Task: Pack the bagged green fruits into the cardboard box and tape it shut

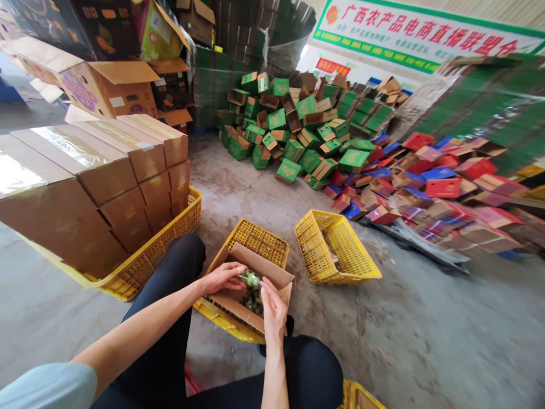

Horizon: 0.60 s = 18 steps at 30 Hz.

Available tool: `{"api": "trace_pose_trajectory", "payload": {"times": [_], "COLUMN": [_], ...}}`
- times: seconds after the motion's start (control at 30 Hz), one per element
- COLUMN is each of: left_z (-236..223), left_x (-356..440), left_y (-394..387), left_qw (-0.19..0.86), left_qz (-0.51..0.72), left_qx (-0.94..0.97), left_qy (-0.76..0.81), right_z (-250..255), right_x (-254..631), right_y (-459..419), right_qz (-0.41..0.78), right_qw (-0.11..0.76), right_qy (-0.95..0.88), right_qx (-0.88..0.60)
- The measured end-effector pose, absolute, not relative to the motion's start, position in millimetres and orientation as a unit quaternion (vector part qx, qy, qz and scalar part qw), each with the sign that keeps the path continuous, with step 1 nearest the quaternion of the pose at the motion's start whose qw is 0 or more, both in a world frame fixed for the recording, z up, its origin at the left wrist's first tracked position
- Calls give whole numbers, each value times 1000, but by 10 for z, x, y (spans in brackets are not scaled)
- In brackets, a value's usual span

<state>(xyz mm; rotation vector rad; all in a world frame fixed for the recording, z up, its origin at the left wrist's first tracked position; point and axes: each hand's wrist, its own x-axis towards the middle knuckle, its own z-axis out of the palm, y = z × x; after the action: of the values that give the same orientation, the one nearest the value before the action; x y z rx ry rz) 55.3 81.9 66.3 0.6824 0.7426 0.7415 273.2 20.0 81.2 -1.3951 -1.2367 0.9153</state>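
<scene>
Between my two hands, above an open cardboard box (264, 262), is a small clear plastic packet of something green (250, 278). My left hand (226, 277) has its fingers closed on the packet's left end. On its right end are the fingertips of my right hand (272, 304), pinched together. Several dark green pieces (254, 301) lie inside the box; their kind is too small to make out. The box rests on an upturned yellow plastic crate (259, 238) in front of my knees.
On the left, a yellow crate (193, 207) holds stacked taped cartons (97, 165). A tilted yellow basket (340, 250) stands on the floor at right. Farther back lie heaps of green boxes (293, 136) and red and blue boxes (443, 187). Another yellow crate (360, 396) shows beside my right knee.
</scene>
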Motion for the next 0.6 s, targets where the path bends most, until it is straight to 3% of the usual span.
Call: {"api": "trace_pose_trajectory", "payload": {"times": [0.3, 0.6], "left_z": [642, 639], "left_x": [559, 584], "left_y": [777, 764], "left_qw": [773, 786], "left_qz": [440, 434], "left_qx": [337, 362], "left_qy": [309, 250], "right_z": [668, 665], "right_x": [2698, 2732], "right_y": [190, 189], "right_qz": [492, 481], "right_qw": [546, 528], "right_qy": [-408, -387], "right_qx": [-542, -583]}}
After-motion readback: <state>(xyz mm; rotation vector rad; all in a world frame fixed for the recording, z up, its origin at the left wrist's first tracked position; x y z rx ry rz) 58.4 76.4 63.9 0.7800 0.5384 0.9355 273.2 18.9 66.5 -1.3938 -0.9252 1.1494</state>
